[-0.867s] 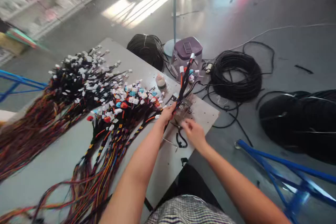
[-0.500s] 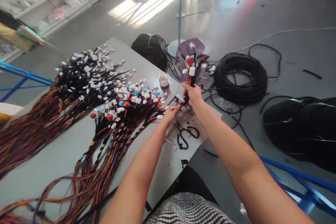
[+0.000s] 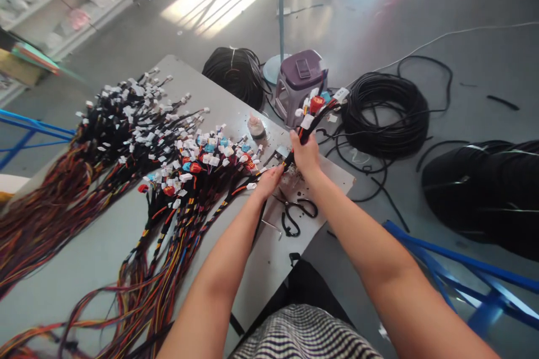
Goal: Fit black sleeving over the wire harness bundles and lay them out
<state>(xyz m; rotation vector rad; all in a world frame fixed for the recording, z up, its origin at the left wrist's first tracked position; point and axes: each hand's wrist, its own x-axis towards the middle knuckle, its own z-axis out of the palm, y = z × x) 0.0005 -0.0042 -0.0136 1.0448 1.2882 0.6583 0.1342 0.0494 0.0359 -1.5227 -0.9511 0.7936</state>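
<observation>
A black-wrapped wire harness [image 3: 309, 130] with white, red and blue connectors at its far end runs through both my hands above the table's right corner. My right hand [image 3: 306, 152] is closed around it just below the connectors. Lower on the same harness, my left hand [image 3: 270, 180] grips it with closed fingers. Black-handled scissors [image 3: 298, 210] lie on the table below my hands, beside a thin metal rod [image 3: 272, 228]. A small bottle [image 3: 256, 127] with dark contents stands beyond my left hand.
Bundled harnesses with many connectors [image 3: 210, 151] cover the left of the table [image 3: 256, 286]. On the floor are a purple-topped stool [image 3: 304, 70], black tubing coils [image 3: 385, 115] and a larger black roll [image 3: 467, 196]. A blue metal frame [image 3: 475, 275] stands at right.
The connector end of the harness has swung to the right and tilted over, away from the stool's top. Both hands keep their grip. The whole view has shifted slightly.
</observation>
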